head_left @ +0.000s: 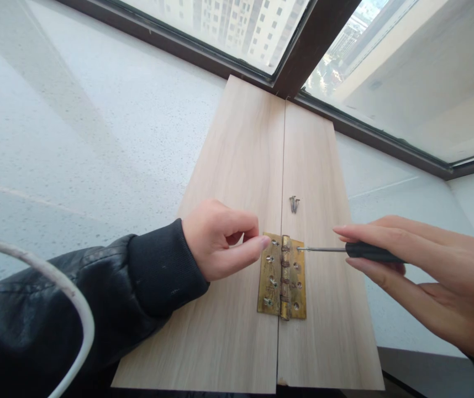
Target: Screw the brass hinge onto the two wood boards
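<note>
A worn brass hinge (285, 276) lies across the seam between two pale wood boards. In my right hand (423, 265) is a screwdriver (375, 252) with a black handle, gripped between thumb and fingers. Its thin shaft points left, and the tip is at the top hole of the hinge's right leaf. My left hand (224, 240) is closed, its fingers curled and thumb extended. The thumb tip is at the upper left corner of the hinge; whether it presses on it I cannot tell. Screw heads show in the left leaf's holes. Above the hinge lies a small cluster of screws (294, 204).
The left board (232, 166) and right board (311, 166) rest on a white speckled surface (137, 121). A dark window frame (299, 50) stands behind their far ends. A white cable (77, 301) curves across the lower left, before my black sleeve.
</note>
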`<state>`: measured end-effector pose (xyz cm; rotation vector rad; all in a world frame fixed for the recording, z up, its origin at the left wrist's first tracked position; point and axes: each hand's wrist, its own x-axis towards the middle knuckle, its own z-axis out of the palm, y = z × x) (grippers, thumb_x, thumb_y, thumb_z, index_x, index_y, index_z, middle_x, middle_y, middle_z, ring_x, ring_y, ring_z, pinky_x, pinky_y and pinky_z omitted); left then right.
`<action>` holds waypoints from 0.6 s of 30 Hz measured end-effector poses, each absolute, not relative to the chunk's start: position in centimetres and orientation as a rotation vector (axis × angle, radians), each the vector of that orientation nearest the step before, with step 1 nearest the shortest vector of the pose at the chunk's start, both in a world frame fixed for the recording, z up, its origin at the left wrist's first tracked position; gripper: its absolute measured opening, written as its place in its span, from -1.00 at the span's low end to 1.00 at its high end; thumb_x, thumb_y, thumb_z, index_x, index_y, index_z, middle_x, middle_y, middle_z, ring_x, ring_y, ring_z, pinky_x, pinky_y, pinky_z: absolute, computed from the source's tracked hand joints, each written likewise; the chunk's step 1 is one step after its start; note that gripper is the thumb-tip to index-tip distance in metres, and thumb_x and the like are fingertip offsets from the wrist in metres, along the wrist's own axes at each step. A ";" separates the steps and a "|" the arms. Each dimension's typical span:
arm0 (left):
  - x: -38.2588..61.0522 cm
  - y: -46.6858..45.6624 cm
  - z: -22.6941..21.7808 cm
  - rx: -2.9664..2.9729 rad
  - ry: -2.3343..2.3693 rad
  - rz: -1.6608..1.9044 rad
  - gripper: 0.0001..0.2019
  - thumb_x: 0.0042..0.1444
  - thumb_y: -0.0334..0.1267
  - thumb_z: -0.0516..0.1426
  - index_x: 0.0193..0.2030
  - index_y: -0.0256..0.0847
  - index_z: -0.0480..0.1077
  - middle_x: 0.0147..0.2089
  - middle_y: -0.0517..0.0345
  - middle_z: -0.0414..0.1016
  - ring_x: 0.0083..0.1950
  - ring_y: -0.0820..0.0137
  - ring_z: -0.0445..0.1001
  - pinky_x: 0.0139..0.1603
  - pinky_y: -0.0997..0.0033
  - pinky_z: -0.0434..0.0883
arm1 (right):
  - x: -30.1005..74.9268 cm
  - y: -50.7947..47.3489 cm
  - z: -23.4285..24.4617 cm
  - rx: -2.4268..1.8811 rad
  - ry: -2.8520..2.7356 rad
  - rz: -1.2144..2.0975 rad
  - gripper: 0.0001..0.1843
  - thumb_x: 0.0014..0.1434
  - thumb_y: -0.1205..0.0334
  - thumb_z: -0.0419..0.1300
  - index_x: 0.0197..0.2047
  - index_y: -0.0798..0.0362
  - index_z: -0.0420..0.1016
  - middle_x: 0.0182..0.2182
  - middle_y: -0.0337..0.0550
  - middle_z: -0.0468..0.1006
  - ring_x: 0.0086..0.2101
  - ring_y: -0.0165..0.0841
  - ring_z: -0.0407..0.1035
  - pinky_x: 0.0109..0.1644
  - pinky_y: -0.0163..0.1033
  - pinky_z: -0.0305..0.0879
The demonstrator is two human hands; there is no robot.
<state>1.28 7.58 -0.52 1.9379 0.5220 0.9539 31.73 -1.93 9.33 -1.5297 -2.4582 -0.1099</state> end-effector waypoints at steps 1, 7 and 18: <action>1.3 7.6 -0.5 1.937 0.523 0.951 -0.65 0.47 -0.34 0.20 -0.41 -0.15 0.34 -0.52 0.49 0.07 -0.53 0.58 -0.01 -0.52 0.51 0.01 | 31.6 -2.0 9.2 -1.537 -2.444 -0.131 -0.48 0.68 -0.34 0.37 0.38 -0.15 0.66 0.02 -0.05 0.68 -0.18 -0.07 0.64 -0.31 -0.12 0.63; 1.2 7.6 -0.4 1.943 0.530 0.943 -0.65 0.46 -0.34 0.21 -0.42 -0.13 0.33 -0.54 0.47 0.07 -0.53 0.54 -0.02 -0.53 0.45 0.01 | 31.3 -1.6 8.9 -1.536 -2.444 -0.169 -0.50 0.66 -0.37 0.37 0.30 -0.15 0.71 -0.03 -0.07 0.69 -0.13 -0.04 0.66 -0.29 -0.13 0.64; 1.1 7.7 -0.3 1.948 0.520 0.931 -0.65 0.47 -0.36 0.21 -0.41 -0.13 0.34 -0.52 0.48 0.06 -0.54 0.56 -0.01 -0.54 0.46 0.01 | 31.8 -1.5 9.2 -1.535 -2.494 -0.247 -0.54 0.70 -0.34 0.34 0.32 -0.18 0.71 -0.08 -0.14 0.73 -0.20 -0.08 0.68 -0.36 -0.17 0.57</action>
